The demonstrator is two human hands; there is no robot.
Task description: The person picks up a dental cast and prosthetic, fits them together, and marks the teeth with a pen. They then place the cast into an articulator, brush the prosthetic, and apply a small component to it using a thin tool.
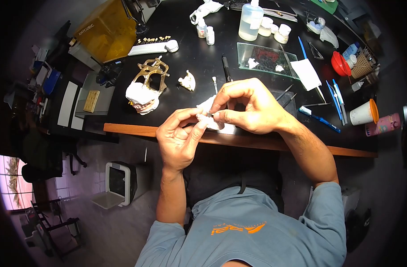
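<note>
Near the table's front edge, my left hand (pixel 179 140) pinches a small white piece (pixel 206 119) between thumb and fingertips. Its exact kind is too small and too bright to tell. My right hand (pixel 254 109) comes in from the other side, thumb and forefinger pressed together against the piece; anything between those fingertips is hidden. A crumpled white tissue-like thing (pixel 206 105) lies just behind the fingers. Beyond them are a small brush-tipped stick (pixel 215 84) and a black pen-like handle (pixel 225 66). To the left sits a small dental cast (pixel 187 82).
A brass articulator (pixel 153 73) holds a dental model (pixel 143 99) at left. A shade guide (pixel 152 48) lies behind it. At right are a glass slab (pixel 265 58) with white dabs, a toothbrush (pixel 319 119), a white cup (pixel 362 113) and a red bowl (pixel 340 64). Bottles (pixel 250 22) stand behind.
</note>
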